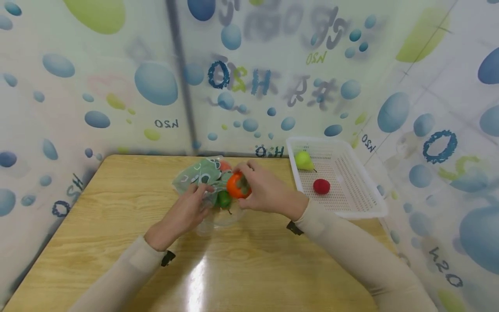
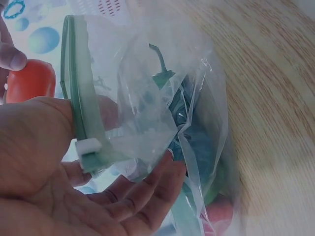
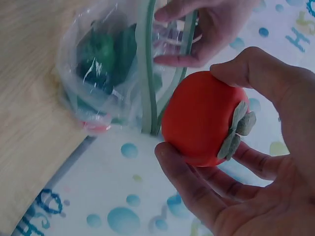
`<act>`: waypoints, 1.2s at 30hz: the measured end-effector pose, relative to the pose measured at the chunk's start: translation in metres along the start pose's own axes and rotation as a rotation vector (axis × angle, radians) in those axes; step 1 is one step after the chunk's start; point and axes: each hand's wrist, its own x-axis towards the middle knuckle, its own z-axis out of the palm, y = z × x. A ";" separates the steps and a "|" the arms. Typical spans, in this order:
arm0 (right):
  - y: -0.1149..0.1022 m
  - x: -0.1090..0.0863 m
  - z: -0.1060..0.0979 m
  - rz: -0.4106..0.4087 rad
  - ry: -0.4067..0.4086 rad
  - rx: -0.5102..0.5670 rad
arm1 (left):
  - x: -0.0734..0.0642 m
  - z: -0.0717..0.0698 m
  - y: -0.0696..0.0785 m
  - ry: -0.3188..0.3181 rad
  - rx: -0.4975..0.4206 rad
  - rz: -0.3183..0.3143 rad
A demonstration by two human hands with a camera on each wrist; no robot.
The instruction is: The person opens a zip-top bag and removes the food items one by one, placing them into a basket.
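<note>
A clear zip bag (image 1: 200, 172) with a green zip strip (image 2: 74, 73) lies on the table. My left hand (image 1: 185, 212) holds it by the mouth, fingers around the edge. Through the plastic show a green pepper (image 1: 224, 199) with a curved stem and something red (image 2: 220, 212) at the far end. My right hand (image 1: 269, 186) grips an orange-red persimmon (image 3: 199, 118) between thumb and fingers, its grey-green leafy cap turned toward the palm. In the head view the persimmon is right beside the bag's mouth.
A white perforated basket (image 1: 362, 182) stands at the back right of the wooden table (image 1: 128, 195). It holds a green pear (image 1: 303, 160) and a dark red fruit (image 1: 321, 186). A bubble-patterned curtain (image 1: 241, 108) hangs behind the table and along its sides.
</note>
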 end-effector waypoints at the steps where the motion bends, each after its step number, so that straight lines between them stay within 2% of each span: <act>1: 0.004 -0.001 -0.003 0.014 0.001 0.018 | 0.000 0.000 0.000 0.001 0.000 -0.001; 5: 0.021 -0.002 -0.015 0.067 0.014 0.043 | -0.001 0.000 0.001 0.010 0.006 -0.002; 16: 0.067 -0.016 -0.046 0.201 0.106 -0.019 | -0.006 0.001 0.002 0.023 0.014 0.008; 26: 0.108 -0.030 -0.063 0.348 0.094 -0.052 | -0.004 0.001 0.004 0.012 0.011 0.001; 36: 0.146 -0.038 -0.078 0.442 0.078 -0.084 | -0.001 0.003 0.007 0.004 0.009 -0.033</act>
